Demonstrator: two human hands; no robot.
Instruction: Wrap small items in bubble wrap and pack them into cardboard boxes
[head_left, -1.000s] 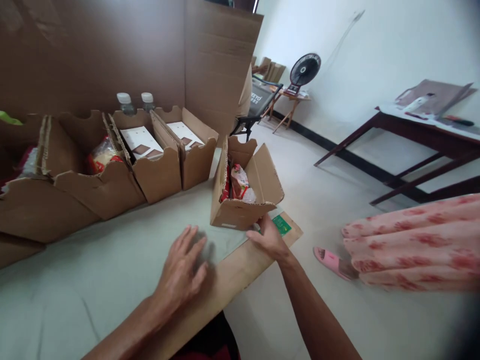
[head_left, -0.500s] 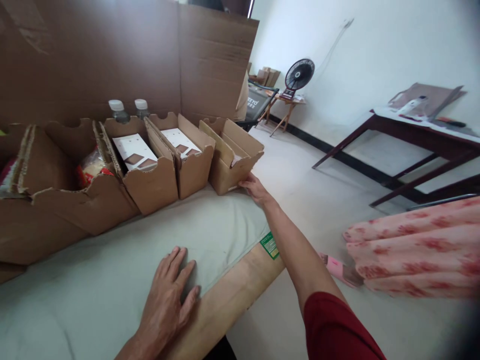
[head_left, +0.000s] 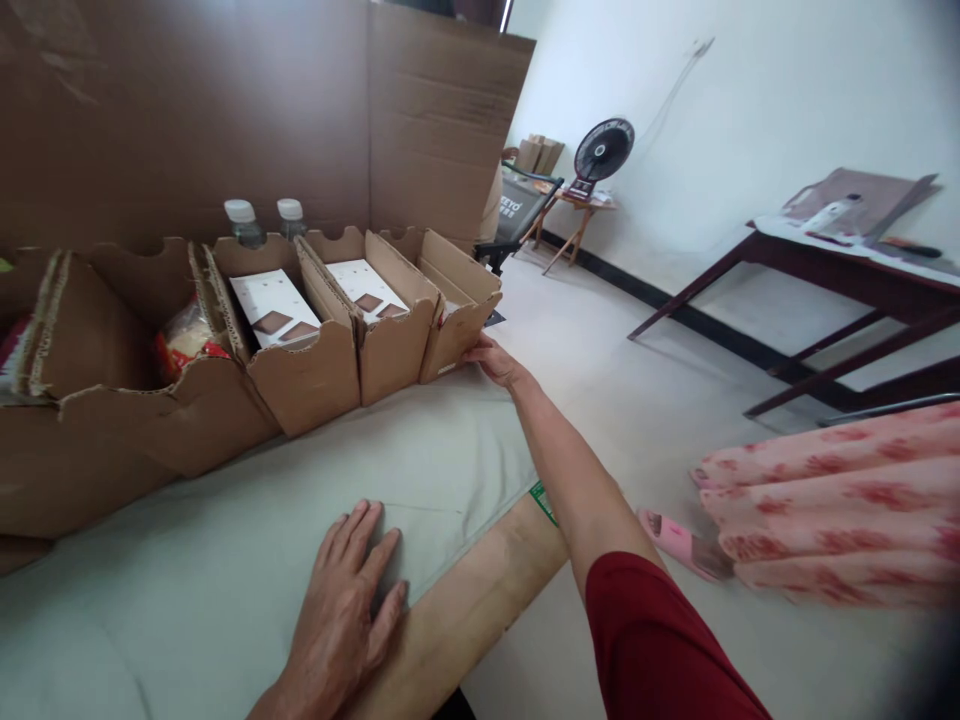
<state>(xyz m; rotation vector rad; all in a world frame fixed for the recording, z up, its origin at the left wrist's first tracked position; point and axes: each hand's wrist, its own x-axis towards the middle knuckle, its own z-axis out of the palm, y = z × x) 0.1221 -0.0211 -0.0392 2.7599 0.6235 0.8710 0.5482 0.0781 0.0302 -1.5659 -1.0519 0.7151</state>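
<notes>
My right hand (head_left: 493,360) reaches out to the lower front corner of the cardboard box (head_left: 461,335) at the right end of a row. Its fingers are bent around that corner, and some are hidden. That box stands against a second cardboard box (head_left: 394,350), which holds a white piece with square cutouts (head_left: 367,290). Palm down, my left hand (head_left: 341,590) lies with its fingers apart on the pale green cloth (head_left: 225,540) near the wooden table edge (head_left: 472,600), holding nothing.
Further left stand more boxes, one with a red-and-clear packet (head_left: 187,340). Two white-capped bottles (head_left: 241,222) and a tall cardboard panel (head_left: 262,110) are behind. A fan (head_left: 602,150), a dark table (head_left: 832,260) and a person's pink floral clothing (head_left: 847,500) are to the right.
My right hand has moved left with the end box, closing the gap to the box beside it. My left hand stays flat on the cloth. The view has shifted slightly.
</notes>
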